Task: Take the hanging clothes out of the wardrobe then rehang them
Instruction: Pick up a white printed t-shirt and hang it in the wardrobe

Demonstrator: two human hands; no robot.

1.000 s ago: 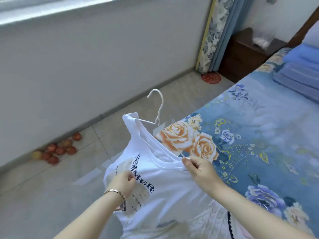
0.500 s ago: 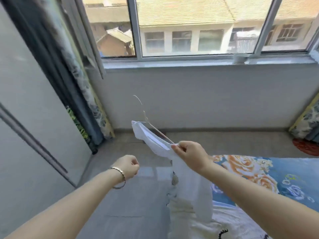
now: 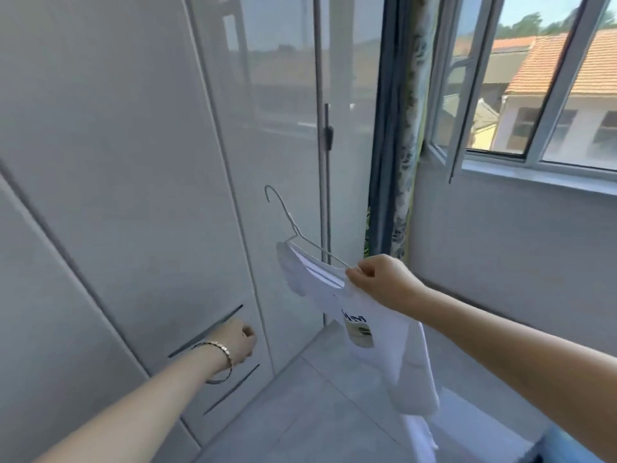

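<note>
The white T-shirt (image 3: 394, 349) sits on its wire hanger (image 3: 293, 228), outside the wardrobe (image 3: 133, 195), whose doors look closed. By my judgement, opening a door and hooking the rail are left to do. The right grip (image 3: 380, 282) pinches the hanger's near shoulder together with the cloth. The hanger's long axis runs up and leftward from it, hook farthest, and the shirt drapes below. The left grip (image 3: 238, 342) is curled at the door's handle groove (image 3: 207, 330); whether it holds it I cannot tell.

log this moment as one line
right hand pinches hanger with white t-shirt | left hand at handle groove of wardrobe door, grip unclear | door closed | shirt not yet rehung
</note>
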